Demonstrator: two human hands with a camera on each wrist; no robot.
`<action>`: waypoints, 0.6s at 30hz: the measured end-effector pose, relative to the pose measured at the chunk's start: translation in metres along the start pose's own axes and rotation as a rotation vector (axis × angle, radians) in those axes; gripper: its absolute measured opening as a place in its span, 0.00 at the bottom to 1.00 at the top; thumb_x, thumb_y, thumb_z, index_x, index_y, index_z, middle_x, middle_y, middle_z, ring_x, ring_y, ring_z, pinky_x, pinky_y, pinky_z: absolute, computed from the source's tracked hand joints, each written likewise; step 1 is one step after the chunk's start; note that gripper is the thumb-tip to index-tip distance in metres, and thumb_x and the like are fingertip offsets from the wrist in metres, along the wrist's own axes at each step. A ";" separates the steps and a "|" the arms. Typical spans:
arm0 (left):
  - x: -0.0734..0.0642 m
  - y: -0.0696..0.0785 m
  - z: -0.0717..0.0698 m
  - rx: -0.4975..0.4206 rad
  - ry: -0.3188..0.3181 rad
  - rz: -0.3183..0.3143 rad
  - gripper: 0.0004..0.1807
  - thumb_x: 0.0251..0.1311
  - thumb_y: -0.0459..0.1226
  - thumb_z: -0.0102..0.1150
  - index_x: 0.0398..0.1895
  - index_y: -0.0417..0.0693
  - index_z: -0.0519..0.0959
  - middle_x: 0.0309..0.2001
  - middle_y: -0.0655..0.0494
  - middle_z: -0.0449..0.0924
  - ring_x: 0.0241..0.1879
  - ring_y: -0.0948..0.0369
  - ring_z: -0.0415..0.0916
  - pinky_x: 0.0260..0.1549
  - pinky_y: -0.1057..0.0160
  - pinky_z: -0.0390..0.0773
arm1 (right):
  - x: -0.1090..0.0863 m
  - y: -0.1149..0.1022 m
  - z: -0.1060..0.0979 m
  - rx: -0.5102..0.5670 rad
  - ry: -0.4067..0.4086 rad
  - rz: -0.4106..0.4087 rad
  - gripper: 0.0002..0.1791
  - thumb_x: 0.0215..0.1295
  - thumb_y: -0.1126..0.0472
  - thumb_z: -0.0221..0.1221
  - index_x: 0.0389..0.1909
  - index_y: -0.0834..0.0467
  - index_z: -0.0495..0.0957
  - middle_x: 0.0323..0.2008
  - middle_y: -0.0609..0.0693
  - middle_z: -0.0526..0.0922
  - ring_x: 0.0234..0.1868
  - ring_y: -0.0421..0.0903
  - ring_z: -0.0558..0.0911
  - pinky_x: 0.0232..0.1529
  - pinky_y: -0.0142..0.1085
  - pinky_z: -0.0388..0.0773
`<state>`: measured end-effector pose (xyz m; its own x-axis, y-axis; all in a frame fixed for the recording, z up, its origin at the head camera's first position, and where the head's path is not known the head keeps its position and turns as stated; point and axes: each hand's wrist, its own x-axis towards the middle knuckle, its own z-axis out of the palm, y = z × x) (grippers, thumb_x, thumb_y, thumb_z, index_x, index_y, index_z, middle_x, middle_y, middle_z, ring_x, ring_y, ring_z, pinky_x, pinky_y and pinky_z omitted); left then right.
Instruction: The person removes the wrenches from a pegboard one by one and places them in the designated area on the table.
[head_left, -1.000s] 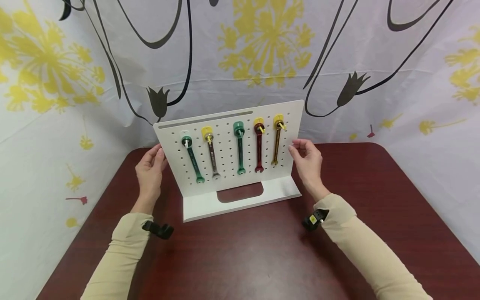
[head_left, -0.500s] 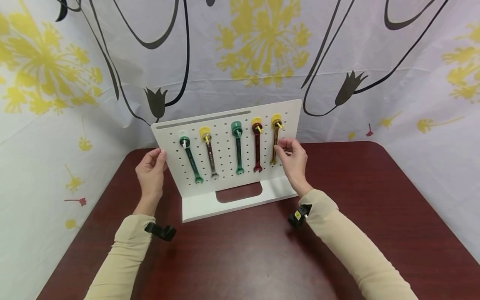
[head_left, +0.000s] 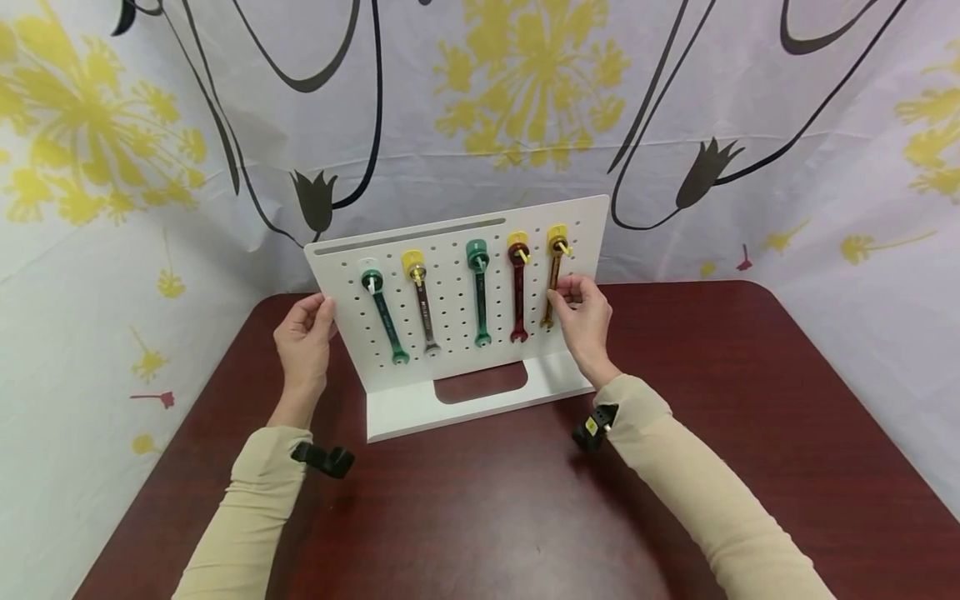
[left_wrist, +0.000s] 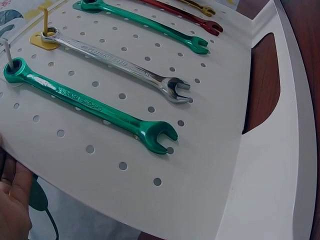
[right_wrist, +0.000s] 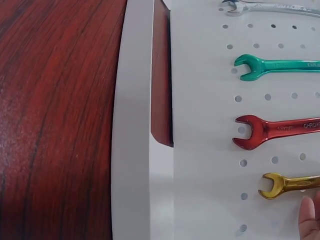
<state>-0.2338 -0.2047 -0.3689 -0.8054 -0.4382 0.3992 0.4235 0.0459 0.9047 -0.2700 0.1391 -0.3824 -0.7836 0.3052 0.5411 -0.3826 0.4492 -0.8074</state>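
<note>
A white pegboard stand (head_left: 450, 317) stands tilted on the table, with several combination wrenches hanging from its hooks. At its left edge my left hand (head_left: 303, 342) grips the board between thumb and fingers; the left wrist view shows the hand (left_wrist: 12, 200) at that edge. My right hand (head_left: 587, 321) has thumb and fingertips on the handle of the gold wrench (right_wrist: 287, 185), the rightmost one, still on its yellow hook. Left of it hang a red wrench (head_left: 518, 292), a green wrench (head_left: 481, 300), a silver wrench (left_wrist: 115, 62) and another green wrench (left_wrist: 85, 102).
The dark red-brown table (head_left: 487, 500) extends in front of the stand and to both sides. An oblong cutout (head_left: 480, 384) opens in the stand's base. Behind hangs a patterned white cloth (head_left: 420, 125). A black wrist camera (head_left: 322, 458) sits on the left sleeve.
My right hand has moved left from the board's right edge to the gold wrench's handle, reaching it half a second ago. The left hand stays on the left edge.
</note>
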 end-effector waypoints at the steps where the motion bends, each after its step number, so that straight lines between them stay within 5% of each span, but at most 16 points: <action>1: 0.000 0.000 0.000 -0.005 -0.002 -0.001 0.02 0.58 0.37 0.63 0.34 0.53 0.80 0.30 0.58 0.81 0.29 0.71 0.76 0.33 0.75 0.80 | 0.000 -0.001 0.000 -0.006 -0.006 0.002 0.08 0.56 0.67 0.65 0.35 0.65 0.78 0.30 0.58 0.82 0.28 0.30 0.74 0.31 0.17 0.70; 7: 0.000 0.000 0.000 -0.003 -0.008 -0.014 0.03 0.58 0.37 0.63 0.33 0.56 0.80 0.29 0.61 0.79 0.29 0.71 0.76 0.33 0.75 0.80 | 0.003 -0.001 -0.008 0.010 -0.083 0.045 0.07 0.57 0.67 0.64 0.34 0.66 0.78 0.31 0.59 0.82 0.28 0.30 0.74 0.30 0.17 0.70; 18: 0.000 0.001 -0.001 0.013 -0.017 -0.021 0.04 0.60 0.35 0.60 0.32 0.57 0.79 0.26 0.66 0.78 0.27 0.71 0.73 0.33 0.76 0.79 | 0.010 -0.001 -0.034 0.167 -0.356 0.145 0.10 0.63 0.67 0.60 0.41 0.71 0.76 0.35 0.55 0.80 0.30 0.32 0.78 0.32 0.28 0.82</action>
<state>-0.2330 -0.2056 -0.3676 -0.8208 -0.4242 0.3825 0.4012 0.0486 0.9147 -0.2611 0.1701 -0.3680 -0.9444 0.0332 0.3272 -0.3065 0.2720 -0.9122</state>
